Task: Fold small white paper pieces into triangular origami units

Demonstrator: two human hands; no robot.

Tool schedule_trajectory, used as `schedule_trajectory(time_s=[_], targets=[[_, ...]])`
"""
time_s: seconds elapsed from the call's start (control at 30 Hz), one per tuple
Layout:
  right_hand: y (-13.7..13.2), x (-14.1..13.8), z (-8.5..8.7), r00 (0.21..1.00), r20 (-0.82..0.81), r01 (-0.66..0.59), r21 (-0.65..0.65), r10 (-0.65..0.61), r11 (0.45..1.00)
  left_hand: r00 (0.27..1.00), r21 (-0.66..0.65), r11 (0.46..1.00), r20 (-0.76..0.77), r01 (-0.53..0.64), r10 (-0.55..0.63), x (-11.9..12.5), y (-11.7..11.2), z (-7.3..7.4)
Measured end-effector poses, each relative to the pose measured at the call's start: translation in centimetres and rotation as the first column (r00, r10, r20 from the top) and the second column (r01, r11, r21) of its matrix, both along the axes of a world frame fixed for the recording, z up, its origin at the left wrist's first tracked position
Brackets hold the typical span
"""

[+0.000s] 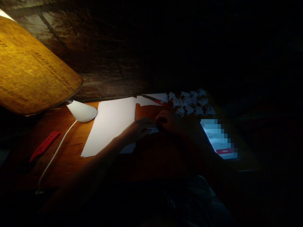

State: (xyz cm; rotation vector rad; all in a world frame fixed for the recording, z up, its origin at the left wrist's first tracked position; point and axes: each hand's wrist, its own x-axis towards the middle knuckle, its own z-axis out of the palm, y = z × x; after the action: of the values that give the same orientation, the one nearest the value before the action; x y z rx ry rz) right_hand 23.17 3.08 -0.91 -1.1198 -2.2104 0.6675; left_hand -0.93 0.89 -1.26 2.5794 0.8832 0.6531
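Observation:
A small piece of white paper (153, 129) lies between my two hands above the wooden table (146, 164). My left hand (138, 128) reaches in over the stack of white sheets, its fingers closed at the paper's left side. From the right, my right hand (165, 120) pinches the paper's other side, its fingers curled in shadow. Most of the paper is hidden by the fingers and the dim light. Just behind my right hand lies a red-handled knife (159, 101), resting partly on smaller white paper pieces (144, 100).
Several folded paper shapes (189, 102) sit in rows at the back right. A lit phone (217, 138) lies at the right. To the left stand a white lamp base (82, 112), its shade (35, 66), a cord, and a red object with holes (44, 146). The large sheets (113, 123) lie mid-table.

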Motion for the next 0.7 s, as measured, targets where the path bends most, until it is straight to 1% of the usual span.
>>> schedule_trajectory(time_s=[0.13, 0.27, 0.4, 0.7], targets=[[0.3, 0.5, 0.1, 0.998, 0.007, -0.066, -0.014, 0.066, 0.998, 1.000, -0.001, 1.000, 0.018, -0.005, 0.005, -0.1, 0.2, -0.2], [0.4, 0.9, 0.4, 0.993, 0.041, -0.106, -0.037, 0.107, 0.994, 1.000, -0.024, 1.000, 0.006, -0.003, 0.003, 0.0, 0.1, 0.3], [0.5, 1.0, 0.6, 0.991, 0.065, -0.119, -0.039, 0.121, 0.992, 1.000, -0.025, 1.000, 0.010, -0.011, 0.011, 0.0, -0.1, 0.6], [0.3, 0.8, 1.2, 0.984, 0.098, -0.144, -0.039, 0.147, 0.989, 1.000, -0.014, 1.000, 0.009, 0.001, 0.000, 0.0, -0.1, 0.6]])
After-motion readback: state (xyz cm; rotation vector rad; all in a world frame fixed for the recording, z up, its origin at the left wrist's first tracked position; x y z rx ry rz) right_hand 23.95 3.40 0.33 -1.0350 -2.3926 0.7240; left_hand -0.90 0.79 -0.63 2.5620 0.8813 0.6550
